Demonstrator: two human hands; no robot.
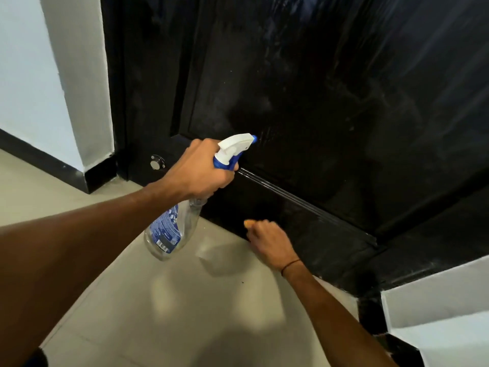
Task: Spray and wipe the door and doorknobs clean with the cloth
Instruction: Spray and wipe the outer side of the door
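The black door (317, 88) fills the upper right, glossy with pale streaks. My left hand (201, 170) grips the neck of a clear spray bottle (172, 231) with a blue label. Its white and blue trigger head (234, 148) points its nozzle at the door's lower panel. My right hand (270, 242) is low by the door's bottom edge, fingers curled round an orange cloth (248, 223), of which only a small tip shows. No doorknob is in view.
A round metal door stopper (156, 163) sits on the black frame at the lower left. White walls with black skirting (53, 162) flank the door on both sides. Pale floor tiles (198, 313) spread below.
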